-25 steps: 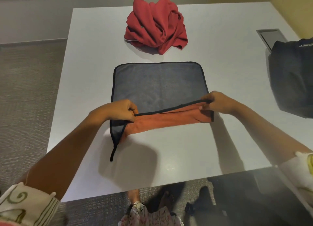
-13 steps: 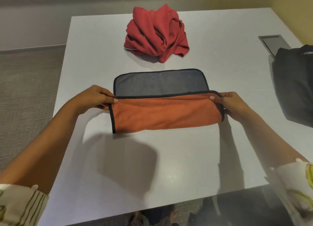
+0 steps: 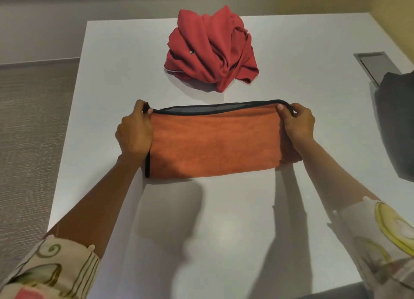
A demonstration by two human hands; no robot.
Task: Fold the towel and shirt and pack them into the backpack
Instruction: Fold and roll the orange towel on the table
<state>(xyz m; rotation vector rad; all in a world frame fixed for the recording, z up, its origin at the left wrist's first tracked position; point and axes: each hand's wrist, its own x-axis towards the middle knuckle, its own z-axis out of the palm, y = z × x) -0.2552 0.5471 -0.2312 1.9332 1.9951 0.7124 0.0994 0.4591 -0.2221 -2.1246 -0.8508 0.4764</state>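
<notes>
Both hands have carried the near edge of the towel (image 3: 215, 146) farther across since half a second ago, so the orange side now covers almost all of it and only a thin grey strip shows along the far edge. Nearest the camera, patterned sleeves (image 3: 56, 267) frame the bare front part of the white table (image 3: 224, 236), where the arms' shadows fall. Beyond that, the towel lies flat in the middle of the table, folded in half, with black trim running along its left end and its far edge. At the far left corner the left hand (image 3: 134, 130) pinches the trim, fingers curled around it, with the palm resting over the towel's left end. At the far right corner the right hand (image 3: 298, 124) pinches the trim, thumb on top and the other fingers curled behind. Farther back, apart from the towel, the red shirt (image 3: 212, 52) sits in a crumpled heap on the table. A dark backpack (image 3: 396, 128) lies at the right edge of the table, partly out of view, with a grey metal hatch (image 3: 376, 65) set into the tabletop just behind it. Grey carpet (image 3: 33, 130) covers the floor to the left.
</notes>
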